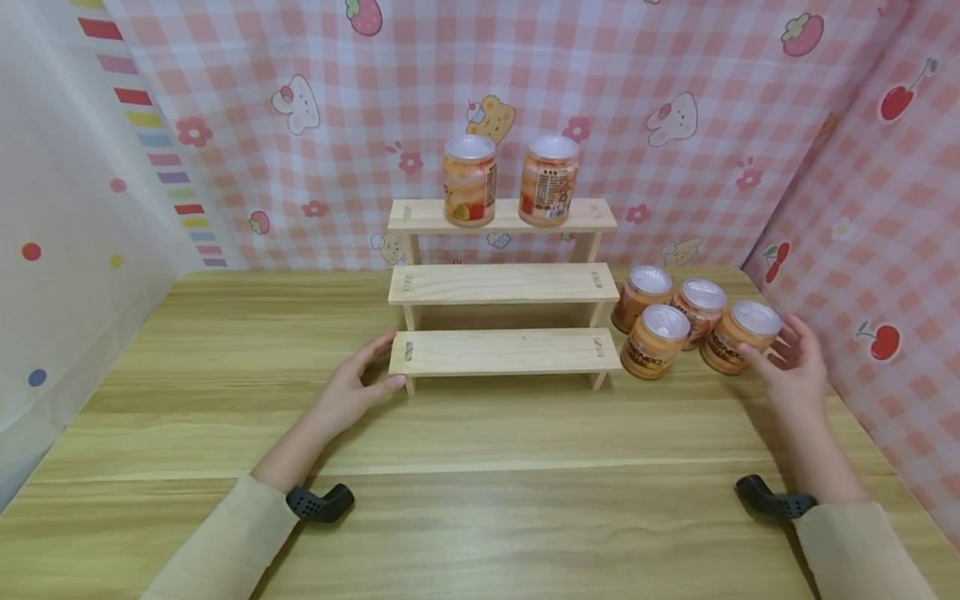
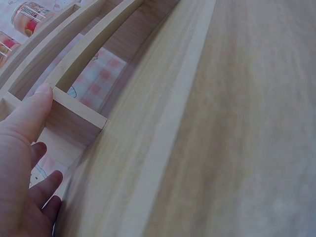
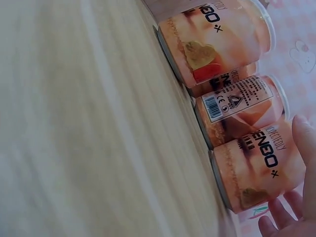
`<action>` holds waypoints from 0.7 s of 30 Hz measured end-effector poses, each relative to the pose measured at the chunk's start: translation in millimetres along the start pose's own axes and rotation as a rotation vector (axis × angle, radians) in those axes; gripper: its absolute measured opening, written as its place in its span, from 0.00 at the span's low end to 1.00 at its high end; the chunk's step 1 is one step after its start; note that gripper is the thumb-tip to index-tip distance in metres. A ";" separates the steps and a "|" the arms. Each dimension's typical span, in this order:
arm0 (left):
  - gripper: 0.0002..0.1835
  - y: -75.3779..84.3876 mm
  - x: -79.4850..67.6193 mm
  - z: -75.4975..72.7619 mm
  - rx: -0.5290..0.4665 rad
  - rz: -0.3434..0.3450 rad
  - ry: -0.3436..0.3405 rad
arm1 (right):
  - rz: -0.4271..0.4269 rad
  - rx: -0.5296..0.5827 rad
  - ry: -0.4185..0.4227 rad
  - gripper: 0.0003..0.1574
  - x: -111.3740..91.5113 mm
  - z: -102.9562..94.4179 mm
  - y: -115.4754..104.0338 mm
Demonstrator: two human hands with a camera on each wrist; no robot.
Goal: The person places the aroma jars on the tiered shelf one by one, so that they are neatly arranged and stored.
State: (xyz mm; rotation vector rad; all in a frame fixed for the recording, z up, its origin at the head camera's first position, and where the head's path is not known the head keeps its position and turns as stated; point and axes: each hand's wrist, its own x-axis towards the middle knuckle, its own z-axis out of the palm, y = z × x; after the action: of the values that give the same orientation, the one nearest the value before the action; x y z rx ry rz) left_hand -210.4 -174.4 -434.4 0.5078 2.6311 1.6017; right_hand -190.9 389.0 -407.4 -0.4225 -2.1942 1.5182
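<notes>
A three-step wooden shelf (image 1: 506,352) stands on the table. My left hand (image 1: 360,383) holds the left end of its lowest step, thumb (image 2: 37,106) on the front corner and other fingers behind. Two orange cans with silvery lids, a left can (image 1: 470,183) and a right can (image 1: 550,182), stand on the top step. More such cans are grouped on the table right of the shelf. My right hand (image 1: 798,375) is around the rightmost can (image 1: 727,342), thumb across its front near the lid and fingers (image 3: 280,212) at its far right side.
Beside the rightmost can are a front can (image 1: 651,346), a middle can (image 1: 701,308) and a back can (image 1: 641,292), all upright and close together. A pink checked cloth (image 1: 337,108) hangs behind the wooden table (image 1: 480,517), with another along the right edge.
</notes>
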 end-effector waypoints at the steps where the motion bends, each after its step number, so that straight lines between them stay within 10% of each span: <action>1: 0.40 -0.2 -0.1 0.0 -0.001 0.000 0.000 | 0.008 0.024 0.002 0.46 0.8 0.8 0.8; 21: 0.40 -0.5 -0.6 0.0 0.002 0.026 0.004 | -0.030 0.286 -0.022 0.48 5.5 12.7 11.6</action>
State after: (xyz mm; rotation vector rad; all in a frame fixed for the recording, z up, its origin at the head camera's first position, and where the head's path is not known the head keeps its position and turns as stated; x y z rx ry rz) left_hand -210.0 -174.8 -434.9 0.5417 2.6401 1.6081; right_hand -202.1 385.6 -421.1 -0.2795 -1.9487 1.7926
